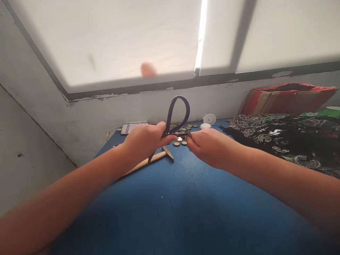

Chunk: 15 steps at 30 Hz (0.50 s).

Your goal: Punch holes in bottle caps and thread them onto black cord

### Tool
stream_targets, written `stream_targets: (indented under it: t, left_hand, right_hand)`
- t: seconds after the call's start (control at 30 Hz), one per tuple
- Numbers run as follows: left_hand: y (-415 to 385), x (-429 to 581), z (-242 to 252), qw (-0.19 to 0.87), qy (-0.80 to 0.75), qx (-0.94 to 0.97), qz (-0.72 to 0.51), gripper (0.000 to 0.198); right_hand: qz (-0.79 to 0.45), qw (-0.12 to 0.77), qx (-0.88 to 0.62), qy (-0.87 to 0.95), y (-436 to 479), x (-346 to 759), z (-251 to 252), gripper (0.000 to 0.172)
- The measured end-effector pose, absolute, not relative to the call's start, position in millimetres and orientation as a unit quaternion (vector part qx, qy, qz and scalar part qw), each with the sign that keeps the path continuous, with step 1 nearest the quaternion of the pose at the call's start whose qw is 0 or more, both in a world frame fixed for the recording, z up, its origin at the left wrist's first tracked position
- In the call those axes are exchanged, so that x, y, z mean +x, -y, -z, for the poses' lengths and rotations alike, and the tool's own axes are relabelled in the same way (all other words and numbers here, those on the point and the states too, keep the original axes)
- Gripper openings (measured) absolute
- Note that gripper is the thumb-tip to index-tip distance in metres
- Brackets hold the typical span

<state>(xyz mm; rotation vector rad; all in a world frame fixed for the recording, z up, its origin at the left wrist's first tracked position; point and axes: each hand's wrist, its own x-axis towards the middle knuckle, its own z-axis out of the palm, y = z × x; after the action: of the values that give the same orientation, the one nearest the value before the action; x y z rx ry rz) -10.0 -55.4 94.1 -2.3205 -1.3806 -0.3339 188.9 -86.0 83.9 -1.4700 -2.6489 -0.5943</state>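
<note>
My left hand [145,140] is closed on a dark purple flat strap [187,109], which stands up in a loop above it. A dark end hangs below the same hand. Facing it, my right hand [207,145] pinches the strap's other part at a small dark piece whose kind I cannot make out. A thin dark stretch runs between both hands. Under my left hand lies a hammer [152,160] with a wooden handle on the blue table [196,205]. Several bottle caps [176,143] lie just behind and below the hands.
A phone [132,127] lies at the table's back left. White round spools [209,119] sit behind my right hand. On the right is a heap of black cords [289,141] with round metal pieces, before a red box [289,99]. A wall and window stand behind.
</note>
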Motion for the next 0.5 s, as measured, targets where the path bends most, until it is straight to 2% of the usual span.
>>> stream_targets:
  t: [0.13, 0.4, 0.5]
  left_hand:
    - [55.9, -12.0, -90.3, 0.287, 0.473, -0.823, 0.133, 0.051]
    - [50.9, -14.2, -81.7, 0.371, 0.39, -0.827, 0.162, 0.049]
    - [47.9, -15.4, -79.9, 0.391, 0.371, -0.823, 0.179, 0.049]
  right_hand:
    - [0.194, 0.005, -0.458, 0.868, 85.2, 190.3, -86.7, 0.017]
    - [0.137, 0.076, -0.518, 0.841, 82.8, 183.2, -69.9, 0.017]
    - [0.082, 0.112, -0.56, 0.817, 81.7, 181.4, -70.8, 0.039]
